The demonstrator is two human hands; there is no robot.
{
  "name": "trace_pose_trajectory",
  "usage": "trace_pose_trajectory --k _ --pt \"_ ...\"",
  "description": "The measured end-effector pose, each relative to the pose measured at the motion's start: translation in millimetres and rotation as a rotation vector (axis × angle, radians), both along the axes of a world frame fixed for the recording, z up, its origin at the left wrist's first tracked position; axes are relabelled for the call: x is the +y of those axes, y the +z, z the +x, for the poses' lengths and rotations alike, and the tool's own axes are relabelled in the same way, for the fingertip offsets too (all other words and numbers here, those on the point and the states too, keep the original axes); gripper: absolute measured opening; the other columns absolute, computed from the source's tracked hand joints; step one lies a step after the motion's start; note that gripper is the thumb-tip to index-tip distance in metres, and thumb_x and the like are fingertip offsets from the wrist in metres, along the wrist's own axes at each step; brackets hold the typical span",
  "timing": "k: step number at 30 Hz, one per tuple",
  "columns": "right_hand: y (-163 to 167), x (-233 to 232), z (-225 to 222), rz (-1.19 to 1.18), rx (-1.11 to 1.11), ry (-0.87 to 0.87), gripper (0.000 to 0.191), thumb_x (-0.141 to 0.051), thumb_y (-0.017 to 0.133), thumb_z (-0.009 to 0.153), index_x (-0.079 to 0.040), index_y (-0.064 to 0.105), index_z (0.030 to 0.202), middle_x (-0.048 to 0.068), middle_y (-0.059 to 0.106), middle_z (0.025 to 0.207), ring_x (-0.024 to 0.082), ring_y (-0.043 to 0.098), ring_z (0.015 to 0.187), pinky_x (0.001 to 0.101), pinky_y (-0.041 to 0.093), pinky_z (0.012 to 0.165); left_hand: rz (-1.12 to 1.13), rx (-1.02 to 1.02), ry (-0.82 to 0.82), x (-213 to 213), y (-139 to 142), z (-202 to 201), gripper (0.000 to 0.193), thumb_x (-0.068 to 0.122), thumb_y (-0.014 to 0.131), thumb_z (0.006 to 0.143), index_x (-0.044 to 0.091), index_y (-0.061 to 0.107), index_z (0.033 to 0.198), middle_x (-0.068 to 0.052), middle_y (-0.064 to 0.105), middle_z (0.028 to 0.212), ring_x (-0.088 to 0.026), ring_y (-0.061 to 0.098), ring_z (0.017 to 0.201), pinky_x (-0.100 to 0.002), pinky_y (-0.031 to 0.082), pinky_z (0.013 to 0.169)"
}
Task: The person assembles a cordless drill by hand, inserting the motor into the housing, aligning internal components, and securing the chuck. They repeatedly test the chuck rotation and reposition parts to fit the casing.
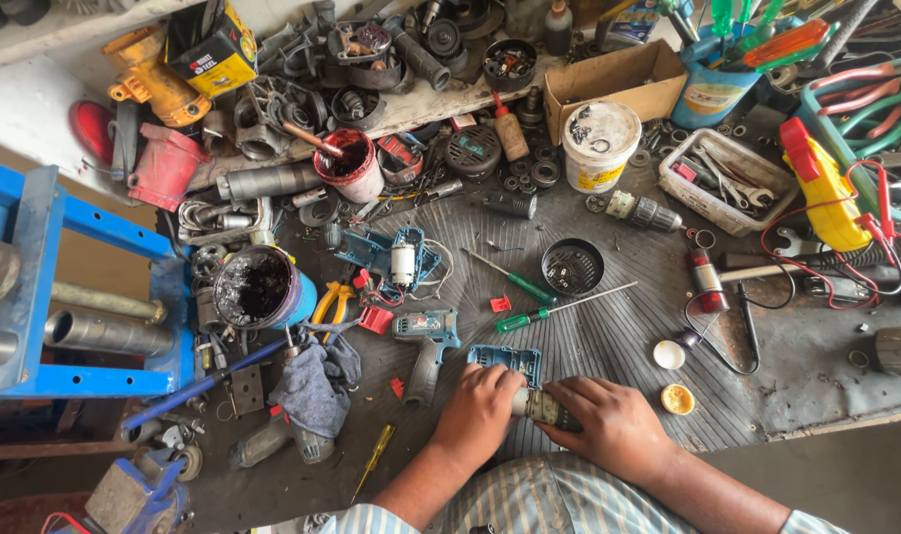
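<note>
Down at the bottom middle, both hands are wrapped around a small cylindrical motor part [547,407]: the left hand [477,413] is curled shut over its left end and the right hand [614,425] grips the other end, fingers closed, so the two hands sit almost touching. The part sits just below a teal drill housing half [506,362] lying on the dark bench mat [609,346]. Just right of the hands there's a little yellow cap [677,399] and a white cap [669,354]. Moving up, a round black cup [572,267] holds what looks like small screws, can't really make them out. Left of center is a black grease tub [256,288], full of dark gunk. Further up, a red pot [350,163] has a stick standing in it, a white bucket [601,146] has rings on its lid, a clear tray [730,181] holds wrenches, and a cardboard box [615,84] sits near the top.
</note>
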State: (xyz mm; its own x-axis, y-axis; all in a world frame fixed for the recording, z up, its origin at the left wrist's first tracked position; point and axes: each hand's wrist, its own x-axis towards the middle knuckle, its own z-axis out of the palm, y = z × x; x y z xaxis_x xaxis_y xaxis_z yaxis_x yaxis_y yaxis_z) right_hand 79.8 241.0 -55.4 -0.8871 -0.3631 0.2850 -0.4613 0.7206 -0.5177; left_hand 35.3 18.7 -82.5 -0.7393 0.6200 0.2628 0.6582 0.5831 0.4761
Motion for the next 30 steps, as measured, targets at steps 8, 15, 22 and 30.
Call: trace_pose_trajectory --k 8,15,22,30 --pt "4 3 -5 -0.213 -0.44 -0.11 0.059 -0.039 0.09 0.066 -0.007 0.077 0.114 0.013 0.077 0.09 0.029 0.077 0.079 0.0373 0.061 0.071 0.08 0.137 0.016 5 6 4 0.024 0.002 0.064 0.084 0.005 0.062 0.108 -0.01 0.065 0.099 -0.031 0.064 0.094 -0.044 0.05 0.086" --pt "7 1 -5 -0.272 -0.566 -0.177 0.056 -0.037 0.09 0.064 -0.007 0.078 0.11 0.012 0.078 0.086 0.027 0.079 0.078 0.0363 0.061 0.071 0.048 0.135 0.002 6 5 6 0.021 0.003 0.061 0.086 0.004 0.062 0.107 -0.01 0.064 0.098 -0.03 0.065 0.092 -0.043 0.048 0.086" --pt "14 -4 -1 -0.187 -0.496 -0.2 0.055 -0.038 0.089 0.068 -0.007 0.078 0.111 0.013 0.078 0.089 0.029 0.077 0.081 0.0369 0.06 0.073 0.057 0.14 0.018 7 8 3 0.018 0.005 0.062 0.087 0.005 0.062 0.105 -0.01 0.064 0.095 -0.03 0.065 0.09 -0.043 0.049 0.084" --pt "13 1 -7 -0.226 -0.785 -0.23 0.056 -0.04 0.089 0.066 -0.007 0.079 0.11 0.015 0.08 0.084 0.025 0.08 0.073 0.0349 0.06 0.071 0.041 0.14 -0.035 7 13 3 0.012 0.004 0.061 0.086 0.006 0.06 0.098 -0.008 0.063 0.089 -0.029 0.064 0.085 -0.043 0.049 0.083"
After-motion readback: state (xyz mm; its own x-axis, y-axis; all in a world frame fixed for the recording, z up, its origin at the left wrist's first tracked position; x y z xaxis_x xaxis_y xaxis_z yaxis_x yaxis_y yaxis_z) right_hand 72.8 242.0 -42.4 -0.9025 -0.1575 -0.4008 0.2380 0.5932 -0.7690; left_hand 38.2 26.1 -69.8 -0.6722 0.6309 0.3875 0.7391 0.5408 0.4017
